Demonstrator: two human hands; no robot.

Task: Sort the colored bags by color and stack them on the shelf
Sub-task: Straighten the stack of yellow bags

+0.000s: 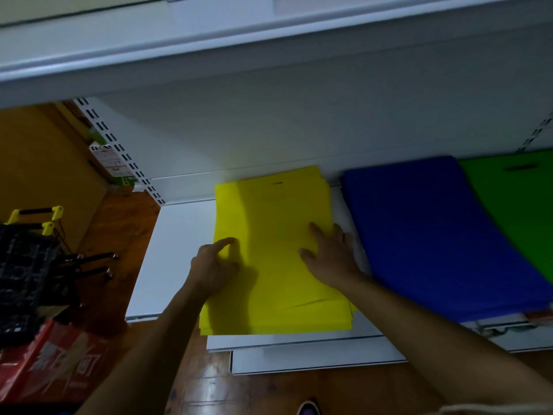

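While a black crate [21, 265] with yellow handles sits on the floor at far left, left hand [214, 266] rests on yellow bag stack [278, 265] on white shelf [176, 250], index extended; right hand [332, 256] presses flat, fingers straight; blue stack [434, 235], then green stack [514, 205] alongside

Left hand [214, 265] and right hand [332, 256] press the yellow bags [275, 211] flat.
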